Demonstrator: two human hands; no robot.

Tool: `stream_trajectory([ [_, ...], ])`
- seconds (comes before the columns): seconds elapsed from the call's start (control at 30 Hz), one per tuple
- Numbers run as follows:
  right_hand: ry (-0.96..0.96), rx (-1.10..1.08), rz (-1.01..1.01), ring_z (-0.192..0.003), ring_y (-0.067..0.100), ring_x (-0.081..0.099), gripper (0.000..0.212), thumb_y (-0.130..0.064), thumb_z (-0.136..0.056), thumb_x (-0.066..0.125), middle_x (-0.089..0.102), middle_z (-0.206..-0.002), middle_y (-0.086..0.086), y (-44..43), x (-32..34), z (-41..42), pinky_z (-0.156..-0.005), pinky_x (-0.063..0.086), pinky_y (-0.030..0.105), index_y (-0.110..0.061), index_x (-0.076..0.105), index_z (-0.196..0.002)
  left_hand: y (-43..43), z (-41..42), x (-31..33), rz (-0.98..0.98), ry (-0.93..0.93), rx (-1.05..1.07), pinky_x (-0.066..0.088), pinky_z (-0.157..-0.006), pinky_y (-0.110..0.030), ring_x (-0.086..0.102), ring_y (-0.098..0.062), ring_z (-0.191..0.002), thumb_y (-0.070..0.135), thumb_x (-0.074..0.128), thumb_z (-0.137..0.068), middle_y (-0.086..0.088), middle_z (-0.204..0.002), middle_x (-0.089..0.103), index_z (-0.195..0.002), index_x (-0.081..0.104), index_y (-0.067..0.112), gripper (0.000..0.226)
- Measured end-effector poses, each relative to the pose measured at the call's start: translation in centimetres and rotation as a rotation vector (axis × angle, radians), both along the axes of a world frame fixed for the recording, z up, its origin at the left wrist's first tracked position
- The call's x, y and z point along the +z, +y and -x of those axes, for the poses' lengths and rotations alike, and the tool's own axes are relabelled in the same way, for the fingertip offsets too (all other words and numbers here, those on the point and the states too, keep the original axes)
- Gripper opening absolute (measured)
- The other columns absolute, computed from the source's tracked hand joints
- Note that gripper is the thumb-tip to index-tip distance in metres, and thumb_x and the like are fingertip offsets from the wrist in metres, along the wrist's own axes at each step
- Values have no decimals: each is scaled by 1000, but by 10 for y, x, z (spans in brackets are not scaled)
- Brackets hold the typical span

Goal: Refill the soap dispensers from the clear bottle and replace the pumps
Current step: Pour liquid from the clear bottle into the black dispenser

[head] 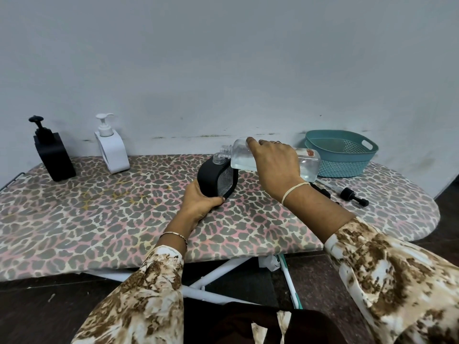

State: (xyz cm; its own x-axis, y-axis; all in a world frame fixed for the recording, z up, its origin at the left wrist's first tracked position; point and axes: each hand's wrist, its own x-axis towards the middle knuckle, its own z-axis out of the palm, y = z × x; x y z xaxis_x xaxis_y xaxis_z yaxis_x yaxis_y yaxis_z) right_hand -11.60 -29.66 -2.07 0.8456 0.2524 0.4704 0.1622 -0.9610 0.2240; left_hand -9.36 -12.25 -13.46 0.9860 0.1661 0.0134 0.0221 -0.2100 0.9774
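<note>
Right hand (274, 165) tips clear bottle (308, 161) over left-held black dispenser (211, 176).

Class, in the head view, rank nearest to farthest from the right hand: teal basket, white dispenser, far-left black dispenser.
1. Teal basket, just right of the right hand.
2. White dispenser, back left.
3. Black dispenser, far left corner.
</note>
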Motion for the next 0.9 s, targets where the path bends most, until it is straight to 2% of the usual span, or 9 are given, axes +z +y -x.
stream_trajectory([
  [0.1,-3,0,0,-92,27,62,58,6,-78,57,63,-100,5,0,0,0,-65,32,31,-15,41,-129,-1,0,1,3,-5,0,53,-84,-25,67,-16,-97,-6,83,-63,-5,-106,70,-114,61,6,57],
  [0.23,-7,7,-2,-92,27,62,58,6,-79,56,63,-100,5,0,1,0,-65,32,31,-15,40,-130,-1,-1,1,2,4,-2,53,-90,-30,67,-17,-99,-6,84,-62,-5,-107,70,-115,61,7,59],
  [0.33,-10,10,0,-92,27,62,59,5,-78,56,63,-101,5,-1,0,0,-65,32,31,-15,39,-132,0,-1,1,3,11,-3,53,-90,-28,66,-16,-100,-6,84,-62,-5,-108,70,-116,60,7,61],
  [0.63,2,-6,9,-91,26,62,60,4,-79,59,63,-100,4,0,1,0,-65,33,31,-15,39,-132,-1,1,2,10,4,-10,52,-81,-21,66,-14,-98,-7,83,-63,-3,-106,69,-116,60,9,60],
  [0.8,-1,-4,10,-89,25,62,58,3,-79,60,63,-97,4,0,1,0,-64,33,31,-16,41,-129,-1,2,2,18,11,-3,52,-91,-29,65,-17,-101,-7,83,-62,-5,-110,68,-114,58,6,59],
  [0.9,-10,-2,17,-88,25,63,56,2,-80,60,63,-96,3,0,1,0,-63,32,31,-16,41,-129,-3,6,6,34,5,-2,50,-91,-27,63,-17,-100,-8,82,-64,-4,-108,66,-112,56,11,58],
])
